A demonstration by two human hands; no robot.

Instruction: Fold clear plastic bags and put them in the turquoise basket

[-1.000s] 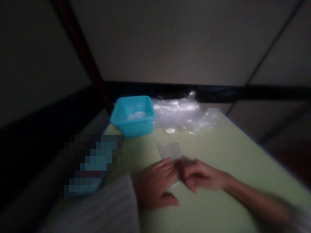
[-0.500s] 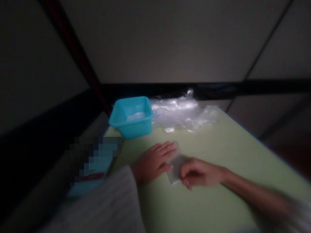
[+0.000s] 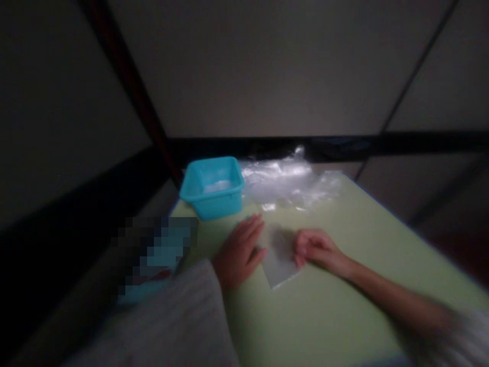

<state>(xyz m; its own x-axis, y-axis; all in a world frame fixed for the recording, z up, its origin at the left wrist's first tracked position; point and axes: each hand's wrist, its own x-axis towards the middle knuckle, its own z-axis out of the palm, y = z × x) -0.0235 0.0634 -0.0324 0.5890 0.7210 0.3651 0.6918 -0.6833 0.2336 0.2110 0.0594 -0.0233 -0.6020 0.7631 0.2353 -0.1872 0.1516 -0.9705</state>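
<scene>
A flat, clear plastic piece (image 3: 280, 262), perhaps a small bag, lies on the yellow-green table (image 3: 324, 326) between my hands. My left hand (image 3: 241, 252) rests palm down just left of it, with its fingers apart and nothing held. On the other side, my right hand (image 3: 315, 250) is curled at the right edge of the plastic, thumb against the fingers. Blur hides whether its fingertips pinch the plastic or anything else.
Near the far left corner stands a turquoise basket (image 3: 219, 204) with something whitish inside. Crumpled clear plastic (image 3: 290, 181) is heaped to its right along the far edge. A pixelated patch covers something at the left, beside the table.
My left hand has drawn back left off the plastic, which now shows more fully. My right hand has moved slightly up and right. The view has shifted a little.
</scene>
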